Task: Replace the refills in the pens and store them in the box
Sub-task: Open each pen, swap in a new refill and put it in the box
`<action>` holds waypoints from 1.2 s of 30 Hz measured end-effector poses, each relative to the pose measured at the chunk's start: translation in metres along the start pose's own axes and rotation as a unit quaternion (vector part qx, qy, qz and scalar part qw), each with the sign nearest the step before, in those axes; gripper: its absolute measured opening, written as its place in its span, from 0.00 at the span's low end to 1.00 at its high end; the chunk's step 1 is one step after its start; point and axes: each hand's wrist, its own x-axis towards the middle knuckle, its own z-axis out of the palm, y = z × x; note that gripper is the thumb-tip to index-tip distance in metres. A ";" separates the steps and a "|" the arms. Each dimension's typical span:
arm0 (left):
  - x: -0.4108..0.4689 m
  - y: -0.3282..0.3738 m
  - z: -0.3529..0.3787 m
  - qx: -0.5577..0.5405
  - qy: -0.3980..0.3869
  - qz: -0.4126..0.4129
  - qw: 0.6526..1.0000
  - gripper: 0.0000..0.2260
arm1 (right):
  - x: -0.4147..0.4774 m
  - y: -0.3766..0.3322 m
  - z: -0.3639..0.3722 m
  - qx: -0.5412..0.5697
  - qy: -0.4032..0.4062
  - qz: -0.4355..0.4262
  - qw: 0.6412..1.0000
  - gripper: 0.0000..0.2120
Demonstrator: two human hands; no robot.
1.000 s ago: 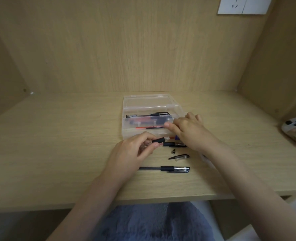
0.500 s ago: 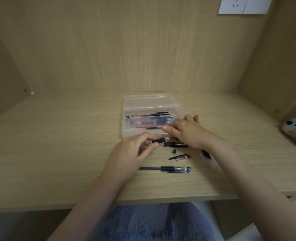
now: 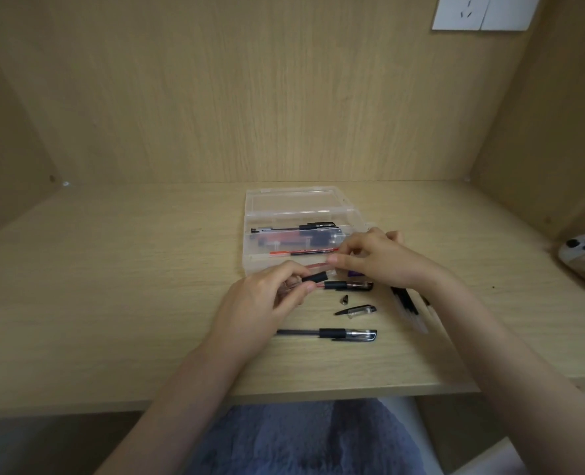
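Wood desk point(image 3: 112, 303) set in an alcove; clear box point(image 3: 247, 241) stands open at the far middle, several pens already lying in it.

Left hand point(image 3: 263, 306): fingers curled round a clear barrel point(image 3: 315, 278), held just above the desk in front of the box. Long axis runs left–right, rising slightly to the right; the black grip end points right, toward the other hand. Judged reason: mouth presented for loading.

Right hand point(image 3: 387, 262): thumb and forefinger pinch what looks like a red refill point(image 3: 318, 268), lying nearly parallel to the barrel and just behind it. Blurred; cannot tell whether its end is inside the barrel.

Tip cone point(image 3: 344, 298) and cap point(image 3: 357, 310) lie apart on the desk below the hands, probably parked for reassembly. Capped pen point(image 3: 329, 334) lies nearest, axis left–right, cap to the right. Spare refills point(image 3: 406, 303) sit under the right wrist, within reach.

Step judged: refill going in; storing this pen not yet done.
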 end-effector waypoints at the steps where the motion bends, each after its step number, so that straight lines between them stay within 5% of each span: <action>1: 0.000 0.000 0.000 0.001 0.000 -0.001 1.000 0.14 | -0.002 -0.001 -0.001 0.039 0.013 -0.006 0.999 0.16; 7: -0.001 0.000 0.000 0.001 0.001 0.001 1.000 0.12 | -0.011 0.004 0.001 0.194 0.141 -0.004 0.971 0.04; 14: 0.000 0.002 0.000 -0.015 0.004 -0.008 1.000 0.06 | -0.033 -0.001 -0.004 0.502 0.214 -0.051 0.836 0.08; 22: 0.000 0.002 0.000 -0.027 0.006 -0.009 1.000 0.02 | -0.039 -0.006 0.002 0.627 0.279 -0.062 0.725 0.09; 36: -0.001 0.003 -0.001 -0.029 0.003 -0.005 1.000 0.03 | -0.039 0.000 0.011 0.653 0.262 -0.066 0.708 0.10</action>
